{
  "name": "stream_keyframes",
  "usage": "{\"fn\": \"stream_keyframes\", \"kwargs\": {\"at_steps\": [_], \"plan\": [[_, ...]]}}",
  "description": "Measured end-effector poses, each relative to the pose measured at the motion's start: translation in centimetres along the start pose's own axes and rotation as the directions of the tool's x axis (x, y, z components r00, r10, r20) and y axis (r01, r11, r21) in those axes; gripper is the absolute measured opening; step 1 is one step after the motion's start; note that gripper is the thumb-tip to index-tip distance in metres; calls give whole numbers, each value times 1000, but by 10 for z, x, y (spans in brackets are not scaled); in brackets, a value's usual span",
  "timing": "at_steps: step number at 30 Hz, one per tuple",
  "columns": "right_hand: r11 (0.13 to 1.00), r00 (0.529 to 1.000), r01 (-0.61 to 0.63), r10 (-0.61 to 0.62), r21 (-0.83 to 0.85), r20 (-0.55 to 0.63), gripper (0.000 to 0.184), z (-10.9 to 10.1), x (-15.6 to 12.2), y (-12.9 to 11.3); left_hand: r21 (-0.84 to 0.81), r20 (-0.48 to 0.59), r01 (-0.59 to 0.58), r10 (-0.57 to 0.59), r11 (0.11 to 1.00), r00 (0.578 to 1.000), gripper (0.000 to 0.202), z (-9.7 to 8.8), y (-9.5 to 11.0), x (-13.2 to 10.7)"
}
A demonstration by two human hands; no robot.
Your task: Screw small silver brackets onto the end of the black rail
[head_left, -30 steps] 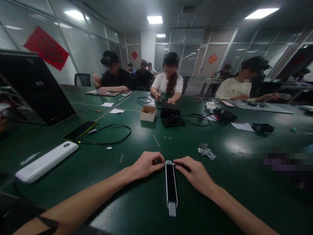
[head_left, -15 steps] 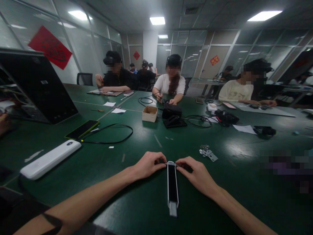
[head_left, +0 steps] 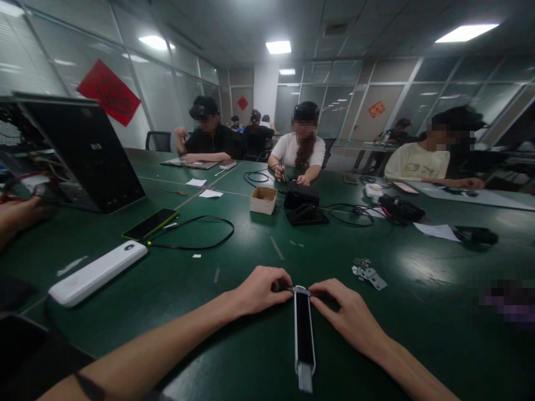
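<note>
Here, left grip (head_left: 261, 291) and right grip (head_left: 353, 309) pinch far end of dark-faced bar (head_left: 305, 328), exact contact unclear

The view has swung left and tilted up, so the left hand (head_left: 259, 291), right hand (head_left: 349, 312) and black strip (head_left: 305, 334) now sit lower and farther right than a second ago. More of the computer's (head_left: 90, 153) open side shows at left, and another person's hand (head_left: 20, 214), earlier a sliver at the edge, is plainer beside it. Blinds (head_left: 12, 53) have appeared at far left. At far right, a co-worker's hand (head_left: 472, 182), earlier stretched out, has come in lower over a board (head_left: 501, 200).
</note>
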State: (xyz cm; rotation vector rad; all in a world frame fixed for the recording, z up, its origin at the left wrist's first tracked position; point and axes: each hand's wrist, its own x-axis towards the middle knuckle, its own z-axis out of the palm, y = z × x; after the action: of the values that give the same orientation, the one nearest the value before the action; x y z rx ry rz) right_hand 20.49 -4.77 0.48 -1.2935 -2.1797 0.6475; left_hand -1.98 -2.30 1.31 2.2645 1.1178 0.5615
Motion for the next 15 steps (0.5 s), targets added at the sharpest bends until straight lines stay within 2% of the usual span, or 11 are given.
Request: {"fn": "stream_keyframes", "kwargs": {"at_steps": [15], "plan": [[1000,1000,-8,8,22,8,18,0,0,0,16,-3,-8,8,1000,1000,15,0,1,0]]}}
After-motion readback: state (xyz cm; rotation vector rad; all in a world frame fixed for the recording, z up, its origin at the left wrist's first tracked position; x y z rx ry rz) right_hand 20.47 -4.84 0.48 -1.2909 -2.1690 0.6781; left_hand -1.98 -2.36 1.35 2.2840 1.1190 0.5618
